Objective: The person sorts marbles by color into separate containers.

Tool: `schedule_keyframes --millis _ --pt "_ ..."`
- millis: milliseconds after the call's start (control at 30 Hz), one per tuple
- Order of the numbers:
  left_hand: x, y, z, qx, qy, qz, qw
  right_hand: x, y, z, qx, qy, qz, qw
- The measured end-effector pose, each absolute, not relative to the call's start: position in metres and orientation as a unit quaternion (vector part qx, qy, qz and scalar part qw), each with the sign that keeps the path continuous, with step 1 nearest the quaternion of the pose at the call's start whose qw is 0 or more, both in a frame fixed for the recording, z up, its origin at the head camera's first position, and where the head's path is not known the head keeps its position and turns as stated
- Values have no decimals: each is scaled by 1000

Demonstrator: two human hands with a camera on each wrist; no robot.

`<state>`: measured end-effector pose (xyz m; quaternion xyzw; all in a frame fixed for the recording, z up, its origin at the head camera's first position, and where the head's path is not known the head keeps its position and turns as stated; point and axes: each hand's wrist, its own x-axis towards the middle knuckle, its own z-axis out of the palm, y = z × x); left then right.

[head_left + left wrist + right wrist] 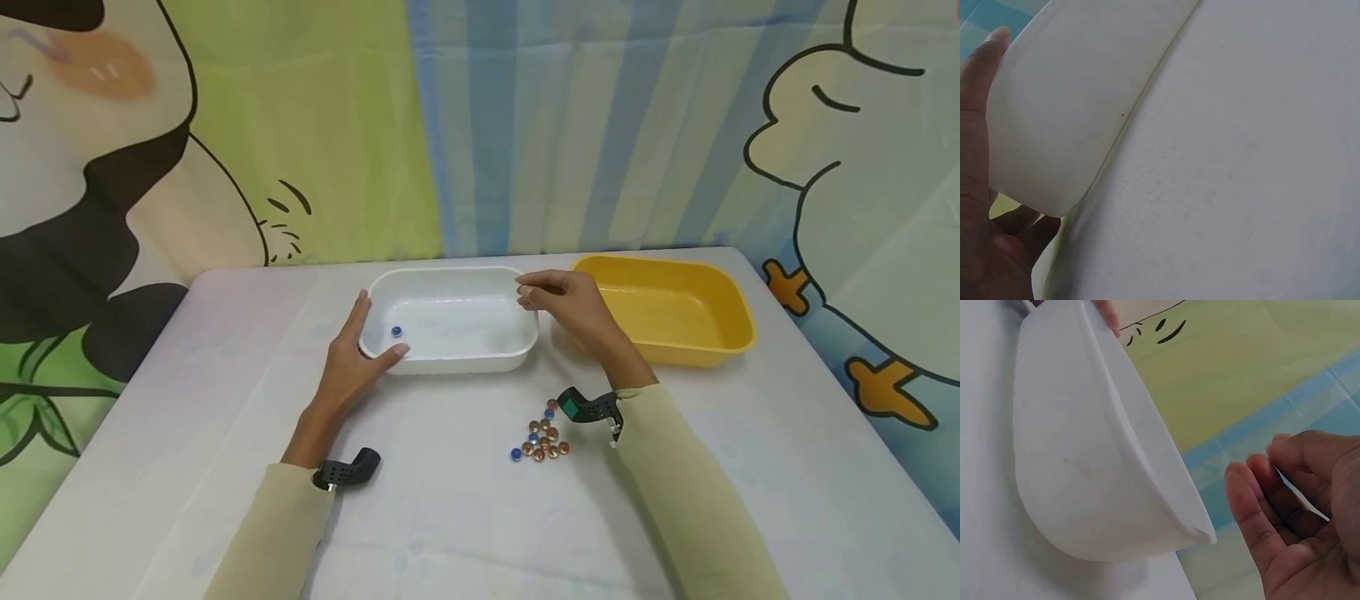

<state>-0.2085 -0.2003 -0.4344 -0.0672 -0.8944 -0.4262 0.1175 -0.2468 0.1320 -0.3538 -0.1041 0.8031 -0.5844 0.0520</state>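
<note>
A white plastic basin [450, 365] stands at the back middle of the table, a single blue marble [397, 332] inside near its left end. My left hand [347, 367] grips that end, thumb over the front rim and fingers spread around the side; the left wrist view shows the fingers [1035, 231] against the wall. Over the right end is my right hand [568, 304], fingertips drawn together and bent. In the right wrist view these fingers [1247, 506] are apart from the basin's rim; I cannot tell whether something small sits between them.
A yellow basin [686, 357] stands to the right, partly behind the right hand. In front of the white basin lies a loose cluster of orange-brown and blue marbles [545, 442], near the right wrist camera [588, 407]. A printed cloth [495, 125] hangs behind the table.
</note>
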Motion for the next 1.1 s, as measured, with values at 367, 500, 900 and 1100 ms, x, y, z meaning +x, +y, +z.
schedule_keyframes --millis 367,500,900,1100 --pt "-209 -198 -433 -69 -893 -428 119 -228 149 -354 -172 778 -603 52" --pt "-209 -198 -433 -68 -893 -428 121 -220 150 -354 -211 769 -602 47" --pt "-209 -199 -434 -67 -892 -429 122 -203 156 -367 -279 753 -595 35" --pt "-208 -200 -435 -68 -890 -435 119 -195 160 -378 -285 763 -576 70"
